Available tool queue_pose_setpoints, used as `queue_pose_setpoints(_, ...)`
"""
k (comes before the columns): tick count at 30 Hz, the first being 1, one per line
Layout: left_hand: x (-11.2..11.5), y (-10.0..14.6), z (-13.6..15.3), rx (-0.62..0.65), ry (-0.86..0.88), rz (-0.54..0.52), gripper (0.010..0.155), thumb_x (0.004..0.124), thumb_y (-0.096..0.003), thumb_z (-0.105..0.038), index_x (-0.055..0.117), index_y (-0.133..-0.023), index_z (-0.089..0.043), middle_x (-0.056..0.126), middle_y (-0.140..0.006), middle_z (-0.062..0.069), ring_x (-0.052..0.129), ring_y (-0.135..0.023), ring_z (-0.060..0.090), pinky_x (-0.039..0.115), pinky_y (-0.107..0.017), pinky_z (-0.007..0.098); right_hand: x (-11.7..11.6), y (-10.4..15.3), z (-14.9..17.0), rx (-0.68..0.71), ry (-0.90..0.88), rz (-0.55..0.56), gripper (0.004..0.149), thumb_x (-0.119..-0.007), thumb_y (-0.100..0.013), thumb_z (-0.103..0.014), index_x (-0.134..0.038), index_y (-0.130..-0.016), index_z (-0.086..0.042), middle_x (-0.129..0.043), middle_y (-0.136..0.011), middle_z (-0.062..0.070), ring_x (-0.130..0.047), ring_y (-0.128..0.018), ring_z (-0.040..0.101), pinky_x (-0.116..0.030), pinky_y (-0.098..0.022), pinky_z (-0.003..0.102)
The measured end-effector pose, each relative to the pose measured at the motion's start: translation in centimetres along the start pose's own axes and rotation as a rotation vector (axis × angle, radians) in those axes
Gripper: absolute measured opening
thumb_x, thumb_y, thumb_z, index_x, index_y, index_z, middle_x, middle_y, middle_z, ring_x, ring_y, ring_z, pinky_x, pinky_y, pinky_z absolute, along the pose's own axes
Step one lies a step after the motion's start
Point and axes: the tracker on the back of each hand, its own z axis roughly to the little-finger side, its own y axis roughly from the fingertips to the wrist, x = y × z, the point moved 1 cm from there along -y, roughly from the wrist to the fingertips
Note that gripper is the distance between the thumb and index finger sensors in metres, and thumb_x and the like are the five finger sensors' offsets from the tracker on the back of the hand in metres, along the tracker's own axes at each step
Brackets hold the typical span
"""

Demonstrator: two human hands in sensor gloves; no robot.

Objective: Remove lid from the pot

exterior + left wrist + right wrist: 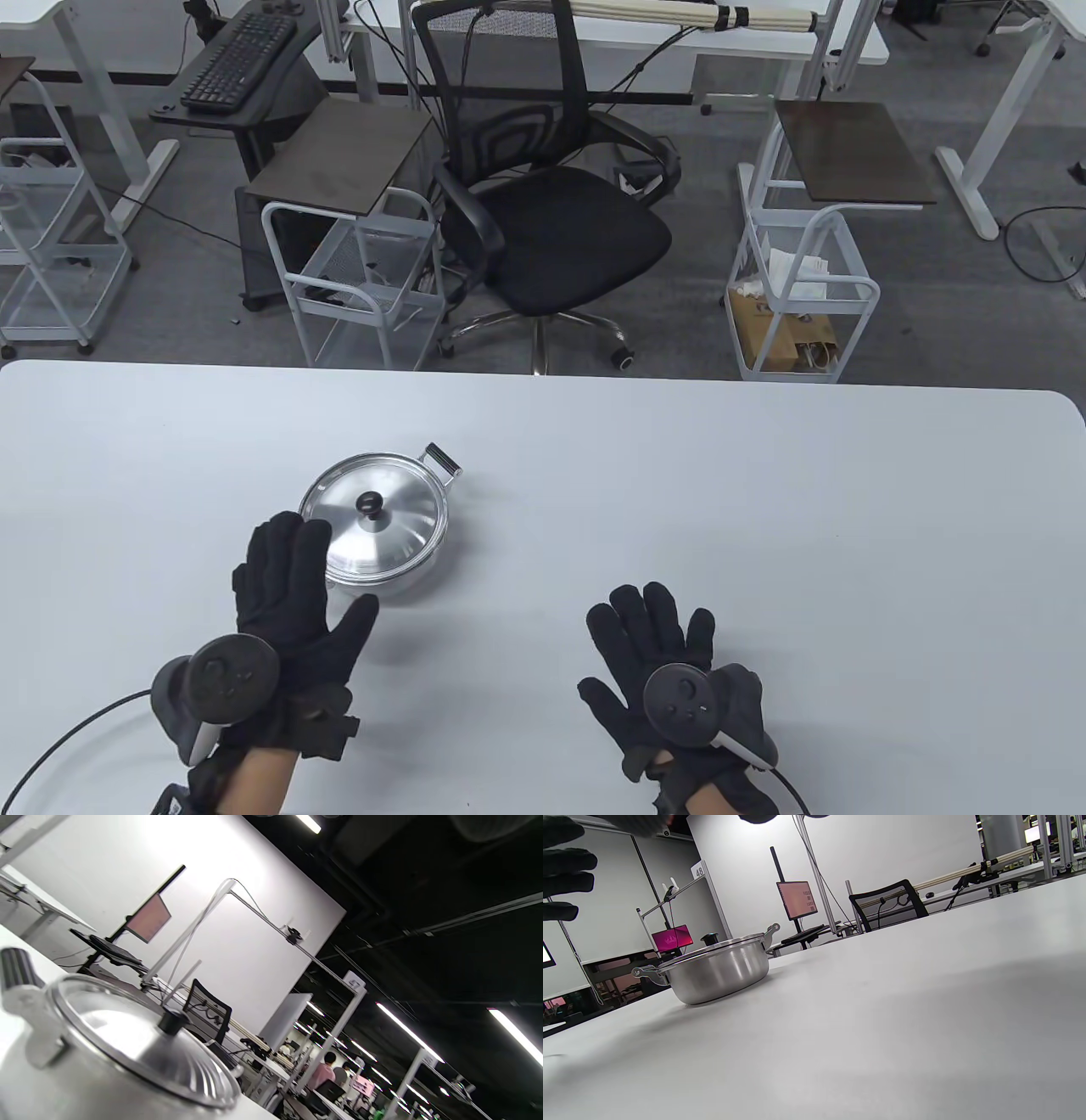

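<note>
A steel pot (399, 581) stands on the white table (764, 509), left of centre, with its shiny lid (373, 526) on it. The lid has a black knob (371, 504). My left hand (293, 586) is open, fingers spread, just near and left of the pot, its fingertips over the lid's near-left rim; I cannot tell if they touch it. My right hand (649, 645) is open and flat, well to the right of the pot, holding nothing. The left wrist view shows the lid (140, 1043) and knob (172, 1021) close up. The right wrist view shows the pot (717, 974) from the side.
A black office chair (551, 212) and white wire carts (365, 280) stand beyond the table's far edge. The pot's handle (443, 463) sticks out toward the far right.
</note>
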Motion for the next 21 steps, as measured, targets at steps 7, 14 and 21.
queue_pose_setpoints(7, -0.1, -2.6, 4.5, -0.179, 0.011, -0.012, 0.086, 0.064, -0.0461, -0.082, 0.030, -0.114, -0.043, 0.030, -0.127, 0.003, 0.033, -0.116, 0.037, 0.035, -0.076, 0.068, 0.1, 0.0, 0.1, -0.013, -0.002, 0.004, 0.071, -0.057, -0.053, -0.060, -0.028, -0.111, -0.030, -0.016, -0.120, 0.006, -0.008, -0.110, 0.045, -0.008, -0.067, 0.076)
queue_pose_setpoints(14, 2.3, -3.4, 9.3, -0.405, 0.010, 0.048, 0.085, 0.067, -0.0462, -0.080, 0.034, -0.114, -0.041, 0.040, -0.125, 0.005, 0.046, -0.113, 0.039, 0.050, -0.073, 0.064, 0.0, 0.0, 0.2, -0.027, -0.013, 0.003, 0.071, -0.057, -0.053, -0.059, -0.028, -0.111, -0.030, -0.016, -0.120, 0.007, -0.008, -0.110, 0.045, -0.008, -0.067, 0.076)
queue_pose_setpoints(21, 4.1, -2.5, 11.9, -0.553, 0.045, 0.100, 0.086, 0.071, -0.0466, -0.078, 0.035, -0.114, -0.037, 0.050, -0.122, 0.009, 0.065, -0.103, 0.042, 0.067, -0.066, 0.058, 0.2, 0.0, 0.4, -0.033, -0.026, 0.004, 0.072, -0.057, -0.053, -0.059, -0.027, -0.111, -0.030, -0.016, -0.120, 0.007, -0.008, -0.110, 0.046, -0.008, -0.068, 0.076)
